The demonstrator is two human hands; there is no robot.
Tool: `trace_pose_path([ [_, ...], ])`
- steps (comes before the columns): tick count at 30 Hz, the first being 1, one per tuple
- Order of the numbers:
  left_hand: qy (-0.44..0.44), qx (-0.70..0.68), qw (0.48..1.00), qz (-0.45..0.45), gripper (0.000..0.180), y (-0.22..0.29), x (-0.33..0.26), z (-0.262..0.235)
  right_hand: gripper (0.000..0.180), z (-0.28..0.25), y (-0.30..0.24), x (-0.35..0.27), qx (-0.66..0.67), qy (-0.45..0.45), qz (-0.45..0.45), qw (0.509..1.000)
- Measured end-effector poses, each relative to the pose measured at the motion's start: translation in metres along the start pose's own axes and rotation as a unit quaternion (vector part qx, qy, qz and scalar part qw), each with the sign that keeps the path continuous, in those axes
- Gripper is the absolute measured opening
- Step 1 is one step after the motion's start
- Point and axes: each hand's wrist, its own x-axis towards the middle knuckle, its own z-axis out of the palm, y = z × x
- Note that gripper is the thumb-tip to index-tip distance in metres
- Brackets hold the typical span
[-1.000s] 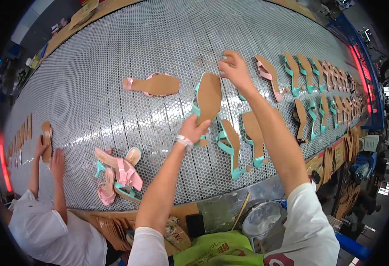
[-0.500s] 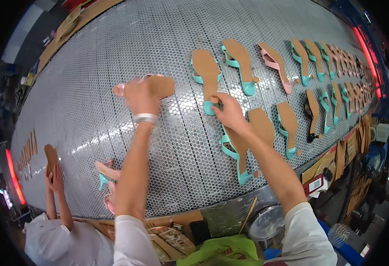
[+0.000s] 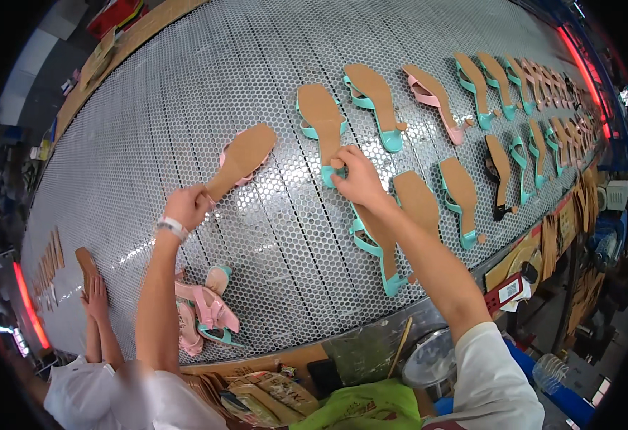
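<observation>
A pink sandal (image 3: 243, 159) lies sole up on the metal mesh belt (image 3: 278, 287), its tan sole slanting toward the upper right. My left hand (image 3: 187, 208) has its fingers closed round the heel end. To its right, a turquoise sandal (image 3: 317, 104) also lies sole up, toe pointing away from me. My right hand (image 3: 357, 179) pinches its heel with thumb and fingers. Just below my right hand, another turquoise sandal (image 3: 380, 240) is partly hidden by my right forearm. Near my left forearm sits a small heap of pink and turquoise sandals (image 3: 215, 308).
Two rows of sandals (image 3: 463, 185), turquoise, pink and black, run off to the right. At lower left, a co-worker's hands (image 3: 97, 297) touch a tan sole (image 3: 85, 265). A red handheld device (image 3: 505, 290) and a round clear container (image 3: 428, 362) stand along the near edge.
My left hand has moved left and nearer, to the pink sandal's heel end, and that sandal has turned to a diagonal. The right-hand rows have shifted slightly left in view; the heap appears farther right.
</observation>
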Motion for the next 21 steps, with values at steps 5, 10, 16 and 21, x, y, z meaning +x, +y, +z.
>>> trace_pose_path([
  [5, 0.096, -0.193, 0.975, -0.059, 0.022, 0.078, -0.027, 0.054, 0.035, 0.007, 0.010, -0.001, -0.040, 0.027, -0.019, 0.999],
  [10, 0.188, -0.151, 0.963, -0.120, 0.024, 0.122, 0.019, 0.099, 0.038, 0.016, 0.006, 0.005, -0.052, 0.005, -0.012, 0.999],
  [16, 0.178, -0.200, 0.943, -0.199, 0.027, 0.135, -0.006, 0.109, 0.041, 0.025, -0.015, -0.018, -0.067, 0.038, 0.029, 0.997],
  [21, 0.244, -0.195, 0.942, -0.121, 0.033, 0.150, -0.120, 0.086, 0.036, 0.014, -0.085, -0.081, 0.031, 0.122, -0.042, 0.991],
])
